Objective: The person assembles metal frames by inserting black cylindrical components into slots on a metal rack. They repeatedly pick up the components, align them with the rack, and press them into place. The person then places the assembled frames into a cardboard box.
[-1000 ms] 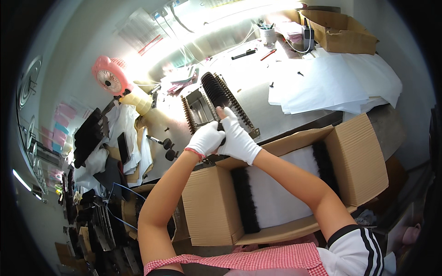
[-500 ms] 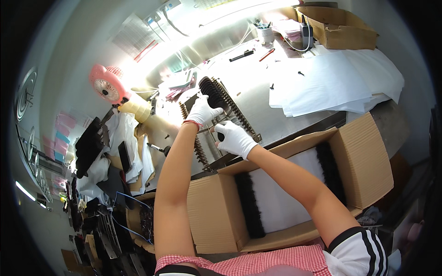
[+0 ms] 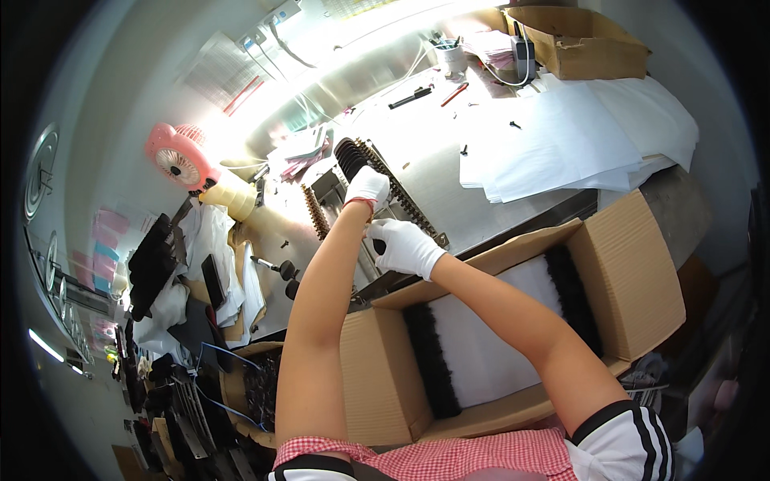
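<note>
Head view: a metal workbench [image 3: 431, 178] carries the work, with an open cardboard box [image 3: 377, 373] at its near edge; inside lies a white sheet [image 3: 489, 341] between two black bristly strips [image 3: 433, 361]. On the bench, left of a stack of white paper [image 3: 561, 144] and just beyond the box's left end, lies a metal frame with toothed rails [image 3: 411, 206]. Its long axis slants from far left to near right, one end pointing toward the box. A row of black plates [image 3: 350, 158] follows that axis beside the right rail, at the far end.

Both hands wear white gloves. The right hand [image 3: 407, 247] is over the frame's near end, half closed, its fingers curled about a dark rounded piece [image 3: 379, 246]. The left hand [image 3: 369, 186], a red band at its wrist, reaches across the frame to the near end of the black row, fingers bent downward; they are mostly hidden, so whether they grip anything cannot be told.
</note>
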